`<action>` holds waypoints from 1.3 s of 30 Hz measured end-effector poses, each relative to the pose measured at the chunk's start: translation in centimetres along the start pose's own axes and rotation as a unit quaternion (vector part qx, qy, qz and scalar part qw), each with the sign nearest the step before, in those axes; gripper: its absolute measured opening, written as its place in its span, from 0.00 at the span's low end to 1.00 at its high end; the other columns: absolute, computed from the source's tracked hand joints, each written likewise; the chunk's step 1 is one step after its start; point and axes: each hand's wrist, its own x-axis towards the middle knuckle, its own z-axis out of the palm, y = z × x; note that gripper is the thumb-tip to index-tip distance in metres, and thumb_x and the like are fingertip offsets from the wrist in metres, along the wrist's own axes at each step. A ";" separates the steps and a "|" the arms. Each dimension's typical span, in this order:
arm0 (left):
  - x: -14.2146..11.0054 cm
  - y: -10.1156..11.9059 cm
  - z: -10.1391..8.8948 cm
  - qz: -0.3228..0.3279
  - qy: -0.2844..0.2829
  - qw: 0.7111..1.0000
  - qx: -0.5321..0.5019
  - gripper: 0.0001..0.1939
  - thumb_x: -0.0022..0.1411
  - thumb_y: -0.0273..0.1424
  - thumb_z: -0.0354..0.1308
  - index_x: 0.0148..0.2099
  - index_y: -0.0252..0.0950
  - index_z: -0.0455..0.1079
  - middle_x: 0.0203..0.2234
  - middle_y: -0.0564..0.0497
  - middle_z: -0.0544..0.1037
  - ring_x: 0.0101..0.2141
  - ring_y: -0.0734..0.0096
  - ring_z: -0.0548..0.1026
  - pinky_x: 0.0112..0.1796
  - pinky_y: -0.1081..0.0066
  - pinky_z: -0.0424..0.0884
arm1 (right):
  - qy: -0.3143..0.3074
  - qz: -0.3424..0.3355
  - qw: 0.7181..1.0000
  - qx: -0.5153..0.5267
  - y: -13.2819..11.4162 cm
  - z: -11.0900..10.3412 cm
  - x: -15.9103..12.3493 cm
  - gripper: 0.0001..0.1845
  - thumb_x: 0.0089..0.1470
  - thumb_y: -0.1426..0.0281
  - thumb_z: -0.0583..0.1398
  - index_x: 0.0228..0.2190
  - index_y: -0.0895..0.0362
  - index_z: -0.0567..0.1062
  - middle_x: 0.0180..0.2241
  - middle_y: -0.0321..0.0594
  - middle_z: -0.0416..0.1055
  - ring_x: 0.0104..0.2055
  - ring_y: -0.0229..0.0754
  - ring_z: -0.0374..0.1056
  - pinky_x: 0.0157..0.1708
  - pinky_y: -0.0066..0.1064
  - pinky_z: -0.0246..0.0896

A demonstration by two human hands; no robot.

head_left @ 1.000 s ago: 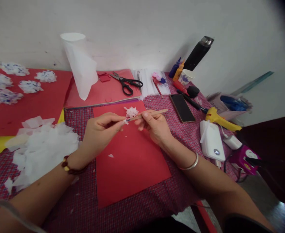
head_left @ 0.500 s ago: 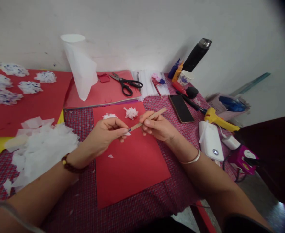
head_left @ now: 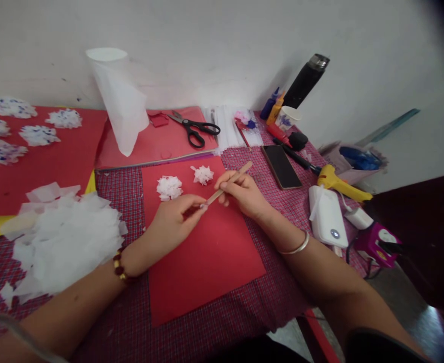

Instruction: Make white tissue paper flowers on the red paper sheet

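Observation:
My right hand (head_left: pixel 240 194) is closed around a flat wooden craft stick (head_left: pixel 240 172), which slants down to the left over the red paper sheet (head_left: pixel 207 272). At the stick's lower end, my left hand (head_left: pixel 176 217) pinches thumb and fingers together. A tiny white bit of paper (head_left: pixel 206 205) shows between those fingertips, against the tip; its shape is mostly hidden. Just beyond the hands, a white paper puff (head_left: pixel 169 187) and a smaller white puff (head_left: pixel 203 175) rest on the red sheet.
At left lies a heap of white paper pieces (head_left: pixel 70 237). Behind it, several blue-specked puffs (head_left: pixel 39 135) sit on red paper. Scissors (head_left: pixel 195 128), a rolled white sheet (head_left: pixel 119 101), a phone (head_left: pixel 281 167), a yellow glue gun (head_left: pixel 341 184) and a white power bank (head_left: pixel 327 217) stand around.
My left hand has shifted slightly right and turned at the stick's tip, uncovering the left puff. The loose scrap on the red sheet no longer shows. My right hand keeps the stick.

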 end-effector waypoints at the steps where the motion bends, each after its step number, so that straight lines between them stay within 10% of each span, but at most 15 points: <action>1: -0.1 -0.2 0.3 0.039 -0.010 0.997 0.065 0.12 0.65 0.29 0.53 0.49 0.35 0.72 0.41 0.44 0.80 0.40 0.64 0.77 0.43 0.63 0.73 | 0.024 -0.010 1.000 -0.003 0.0 -0.4 0.1 0.10 0.53 0.62 0.63 0.28 0.57 0.74 0.16 0.30 0.70 0.16 0.32 0.63 0.17 0.22 0.59; 7: -0.3 -1.1 1.5 0.185 -0.090 0.933 0.296 0.15 0.68 0.27 0.49 0.52 0.29 0.72 0.52 0.36 0.75 0.53 0.55 0.72 0.54 0.54 0.66 | 0.136 -0.083 0.984 -0.082 0.2 -1.9 0.9 0.12 0.53 0.60 0.62 0.29 0.57 0.72 0.19 0.32 0.71 0.18 0.32 0.65 0.20 0.25 0.61; 25: -0.6 -1.1 2.1 0.231 -0.070 0.884 0.400 0.17 0.67 0.25 0.48 0.52 0.24 0.72 0.52 0.35 0.76 0.51 0.52 0.74 0.51 0.57 0.70 | 0.066 -0.129 0.968 -0.206 1.5 -1.4 1.2 0.16 0.59 0.58 0.57 0.33 0.58 0.75 0.30 0.39 0.73 0.26 0.35 0.67 0.28 0.28 0.66; 33: -0.7 -0.9 2.3 0.220 -0.076 0.896 0.378 0.17 0.67 0.24 0.48 0.53 0.23 0.71 0.52 0.32 0.75 0.52 0.51 0.73 0.53 0.55 0.69 | 0.089 -0.144 0.967 -0.191 1.5 -0.8 1.0 0.12 0.58 0.61 0.59 0.34 0.57 0.76 0.30 0.38 0.74 0.26 0.34 0.68 0.28 0.27 0.65; 39: 0.4 -0.5 0.1 0.156 -0.093 0.965 0.191 0.15 0.66 0.29 0.51 0.50 0.31 0.74 0.49 0.39 0.78 0.50 0.58 0.74 0.52 0.58 0.69 | 0.184 -0.076 0.980 -0.027 1.0 -1.3 1.0 0.16 0.57 0.55 0.59 0.28 0.55 0.69 0.16 0.28 0.67 0.16 0.32 0.63 0.20 0.25 0.61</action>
